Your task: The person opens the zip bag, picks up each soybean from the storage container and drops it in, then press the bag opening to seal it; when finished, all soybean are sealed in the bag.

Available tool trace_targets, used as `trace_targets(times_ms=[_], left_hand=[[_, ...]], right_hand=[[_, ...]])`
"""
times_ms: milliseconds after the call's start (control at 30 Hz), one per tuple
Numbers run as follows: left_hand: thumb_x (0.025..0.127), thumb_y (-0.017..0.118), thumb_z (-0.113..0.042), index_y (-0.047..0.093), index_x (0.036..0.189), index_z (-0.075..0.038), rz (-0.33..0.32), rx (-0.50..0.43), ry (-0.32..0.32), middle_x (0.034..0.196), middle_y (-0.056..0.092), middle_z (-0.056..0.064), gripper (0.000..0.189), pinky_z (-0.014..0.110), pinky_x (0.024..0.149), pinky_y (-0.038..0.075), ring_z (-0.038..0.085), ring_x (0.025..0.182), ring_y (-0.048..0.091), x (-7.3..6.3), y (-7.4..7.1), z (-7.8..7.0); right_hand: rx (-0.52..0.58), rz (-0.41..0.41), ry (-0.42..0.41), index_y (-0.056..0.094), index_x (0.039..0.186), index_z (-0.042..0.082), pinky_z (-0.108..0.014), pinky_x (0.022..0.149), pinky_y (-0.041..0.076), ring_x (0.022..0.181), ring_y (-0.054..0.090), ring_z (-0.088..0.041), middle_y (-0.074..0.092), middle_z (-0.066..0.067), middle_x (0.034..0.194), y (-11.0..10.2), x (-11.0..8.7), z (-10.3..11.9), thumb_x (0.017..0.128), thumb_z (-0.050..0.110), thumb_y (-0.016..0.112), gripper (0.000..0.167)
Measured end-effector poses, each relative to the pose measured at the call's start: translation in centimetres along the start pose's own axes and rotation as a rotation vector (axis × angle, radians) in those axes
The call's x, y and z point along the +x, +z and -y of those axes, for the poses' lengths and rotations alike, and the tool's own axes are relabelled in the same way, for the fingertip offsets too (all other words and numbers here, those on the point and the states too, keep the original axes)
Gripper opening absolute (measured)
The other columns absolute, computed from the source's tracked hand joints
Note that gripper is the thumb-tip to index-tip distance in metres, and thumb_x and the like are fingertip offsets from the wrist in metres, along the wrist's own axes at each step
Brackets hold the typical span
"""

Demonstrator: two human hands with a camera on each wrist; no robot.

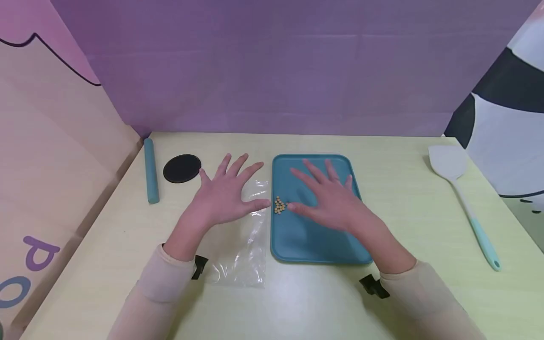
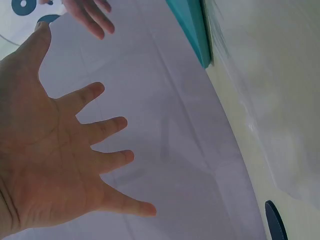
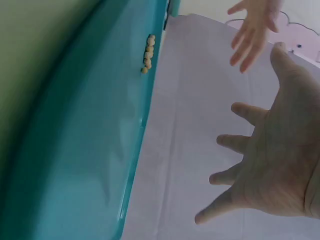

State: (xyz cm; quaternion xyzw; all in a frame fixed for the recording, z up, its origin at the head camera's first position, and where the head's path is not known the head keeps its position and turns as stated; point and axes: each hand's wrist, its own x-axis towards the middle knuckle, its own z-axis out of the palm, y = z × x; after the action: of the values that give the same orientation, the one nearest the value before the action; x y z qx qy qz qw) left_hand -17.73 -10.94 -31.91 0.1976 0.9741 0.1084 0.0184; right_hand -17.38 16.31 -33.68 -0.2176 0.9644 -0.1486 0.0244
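Observation:
Both hands hover over the table with fingers spread wide and nothing held. My left hand (image 1: 223,196) is above a clear plastic bag (image 1: 240,255) that lies flat left of the tray. Over the blue tray (image 1: 314,250) is my right hand (image 1: 333,200), its shadow falling on the tray. A small cluster of round tan beans (image 1: 279,206) sits at the tray's left edge, near the right thumb. In the right wrist view the beans (image 3: 148,54) lie close along the rim. The left wrist view shows the left palm (image 2: 55,155) with all fingers straight.
A blue cylindrical stick (image 1: 151,172) lies at the table's left edge, beside a black round disc (image 1: 182,168). On the right lies a spatula (image 1: 461,189) with a white head and a light-blue handle end. A purple cloth (image 1: 276,71) hangs behind the table.

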Motion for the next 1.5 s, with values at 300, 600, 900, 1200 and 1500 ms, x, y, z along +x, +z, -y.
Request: trace_targets(times_ms=[300, 600, 900, 1200, 1500], left_hand=[[0.087, 0.051, -0.079, 0.025, 0.161, -0.038, -0.014, -0.071, -0.018, 0.169, 0.014, 0.002, 0.088, 0.082, 0.106, 0.012, 0.036, 0.154, 0.005, 0.4, -0.3, 1.3], [0.087, 0.049, -0.081, 0.026, 0.161, -0.037, -0.025, -0.086, -0.044, 0.168, 0.017, 0.003, 0.088, 0.081, 0.106, 0.017, 0.036, 0.154, 0.009, 0.6, -0.3, 2.4], [0.09, 0.052, -0.076, 0.03, 0.16, -0.031, -0.009, -0.153, -0.037, 0.164, 0.028, 0.007, 0.086, 0.073, 0.109, 0.024, 0.035, 0.151, 0.019, 0.5, 0.5, 4.5], [0.094, 0.058, -0.063, 0.037, 0.157, -0.02, 0.009, -0.275, -0.008, 0.158, 0.037, 0.009, 0.08, 0.058, 0.116, 0.028, 0.034, 0.146, 0.032, 1.0, 0.8, 5.9], [0.099, 0.061, -0.047, 0.039, 0.155, -0.012, 0.048, -0.316, -0.045, 0.158, 0.037, 0.017, 0.07, 0.059, 0.115, 0.029, 0.037, 0.146, 0.03, 1.7, 2.4, 8.3]], right_hand=[[0.034, 0.096, -0.12, 0.028, 0.161, 0.032, -0.083, 0.104, 0.014, 0.151, 0.011, -0.047, 0.018, -0.006, 0.168, 0.6, 4.0, 0.6, 0.094, 0.075, 0.044, 0.081], [0.09, 0.13, -0.162, 0.037, 0.157, 0.027, -0.071, 0.111, 0.024, 0.15, 0.023, -0.035, 0.027, -0.007, 0.165, 1.6, 7.1, 1.5, 0.094, 0.074, 0.046, 0.08], [0.226, 0.159, -0.199, 0.045, 0.152, 0.014, -0.053, 0.113, 0.036, 0.141, 0.041, -0.032, 0.045, -0.011, 0.153, 2.6, 10.0, 1.9, 0.099, 0.054, 0.056, 0.067], [0.26, 0.173, -0.203, 0.056, 0.141, 0.005, -0.044, 0.107, 0.044, 0.129, 0.053, -0.031, 0.059, -0.014, 0.139, 4.2, 12.6, 2.3, 0.1, 0.028, 0.064, 0.047], [0.196, 0.189, -0.2, 0.06, 0.136, 0.002, -0.04, 0.102, 0.048, 0.121, 0.059, -0.031, 0.065, -0.016, 0.13, 5.4, 14.2, 2.7, 0.097, 0.011, 0.067, 0.041]])
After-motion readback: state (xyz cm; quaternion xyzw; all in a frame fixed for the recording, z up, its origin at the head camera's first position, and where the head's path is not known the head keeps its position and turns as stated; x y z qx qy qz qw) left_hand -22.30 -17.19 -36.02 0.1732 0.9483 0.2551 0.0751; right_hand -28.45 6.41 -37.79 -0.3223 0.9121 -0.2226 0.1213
